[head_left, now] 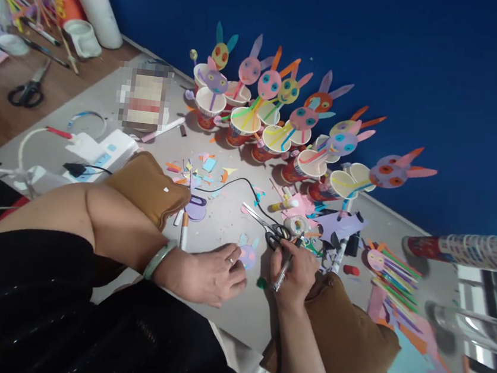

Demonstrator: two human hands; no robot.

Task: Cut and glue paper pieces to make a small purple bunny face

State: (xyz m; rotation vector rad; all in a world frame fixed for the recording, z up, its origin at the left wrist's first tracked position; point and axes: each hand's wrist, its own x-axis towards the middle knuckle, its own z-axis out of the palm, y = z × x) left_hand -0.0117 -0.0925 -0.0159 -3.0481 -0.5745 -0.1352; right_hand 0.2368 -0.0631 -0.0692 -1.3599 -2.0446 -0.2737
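Note:
A small purple paper rabbit face (248,257) with blue ears lies on the grey table. My left hand (209,273), wearing a ring and a bangle, rests at its left edge with curled fingers holding it down. Just right of the paper, my right hand (296,270) is closed around a pen (282,273), tip end pointing down toward the table. Above that hand lie metal scissors (262,219) with dark handles, blades parted slightly. A roll of clear tape (296,225) and a yellow glue stick (284,205) sit beyond them.
Paper cups (244,125) with paper rabbit faces on coloured sticks line the blue wall. Paper scraps (208,165) litter the table. Brown cushions (343,335) lie beneath both forearms. A power strip (111,150) with cables is at left; stacked cups (479,250) lie at right.

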